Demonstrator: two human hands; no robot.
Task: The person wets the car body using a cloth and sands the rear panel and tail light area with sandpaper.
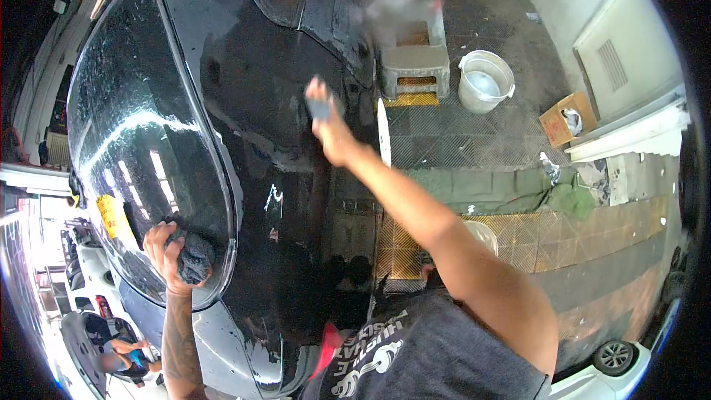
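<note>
My left hand [164, 253] is closed around a crumpled dark grey cloth [195, 258], resting on the lower edge of the car's dark glass [141, 126]. A yellow sticker [112, 216] is on the glass nearby. Farther up, my right hand [332, 130] grips a small grey block [319, 110], blurred; I cannot tell whether it is a sanding block or a sponge. It is over the black car body panel [296, 141], which has dull grey patches and wet-looking areas. Small white marks [275, 200] show on the panel between my hands.
Right of the car stand a grey step stool [416, 63] with something blurred on top, a white bucket [486, 81] and a cardboard box [567, 120]. A green cloth [481, 191] lies across the floor mats. Another person [127, 355] is at lower left near a white car.
</note>
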